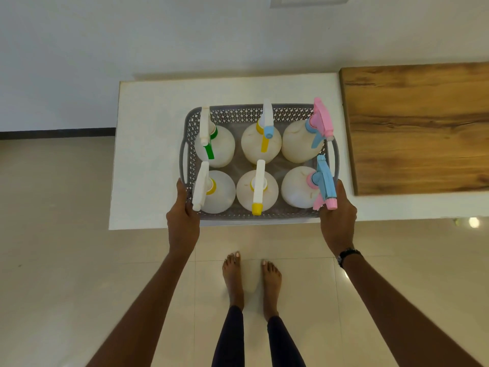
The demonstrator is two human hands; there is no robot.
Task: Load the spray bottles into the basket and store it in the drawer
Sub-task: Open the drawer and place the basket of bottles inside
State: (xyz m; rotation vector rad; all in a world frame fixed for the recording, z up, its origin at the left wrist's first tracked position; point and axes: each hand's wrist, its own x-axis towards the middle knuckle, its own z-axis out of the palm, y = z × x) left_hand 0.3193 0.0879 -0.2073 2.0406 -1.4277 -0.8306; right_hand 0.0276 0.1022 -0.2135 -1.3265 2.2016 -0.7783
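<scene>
A grey perforated basket (238, 112) sits on a white countertop (150, 154), close to its near edge. Inside stand several white spray bottles in two rows, upright. One has a green trigger (211, 144), one a yellow and blue head (266, 133), one a pink head (321, 120), one a blue and pink head (325, 181). My left hand (184, 215) grips the basket's near left corner. My right hand (337, 215) grips its near right corner.
A wooden board or top (423, 123) lies to the right of the basket, level with the counter. The white wall is behind. Beige floor tiles (53, 234) spread below, with my bare feet (251, 276) standing before the counter.
</scene>
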